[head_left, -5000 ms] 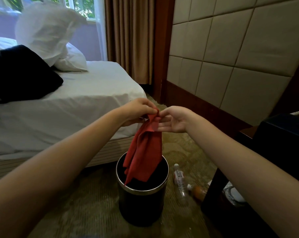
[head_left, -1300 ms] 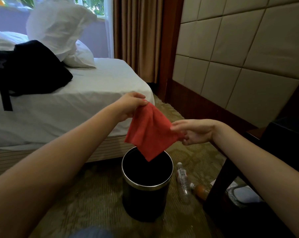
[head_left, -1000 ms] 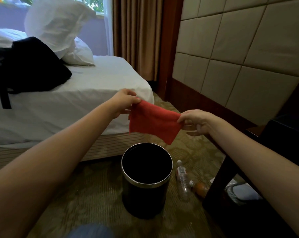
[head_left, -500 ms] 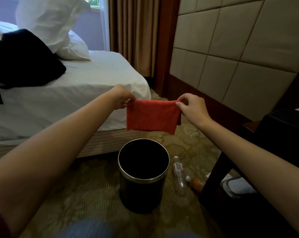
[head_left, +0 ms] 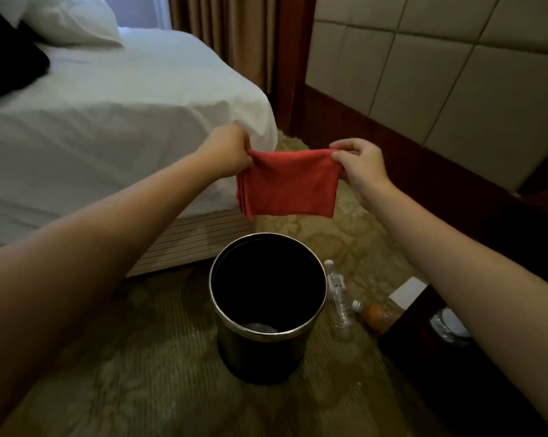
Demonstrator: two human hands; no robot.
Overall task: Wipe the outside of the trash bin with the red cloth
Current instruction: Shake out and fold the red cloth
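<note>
Red cloth (head_left: pixel 290 184), folded, hangs stretched between both hands above the trash bin (head_left: pixel 263 354), not touching it. Left hand (head_left: pixel 227 151) pinches its upper left corner, right hand (head_left: pixel 359 164) pinches the upper right corner. One cloth, one bin, upright on carpet (head_left: pixel 146 373). Two bottles lie just right of the bin: one clear (head_left: pixel 340 299), one orange (head_left: pixel 371 313).
</note>
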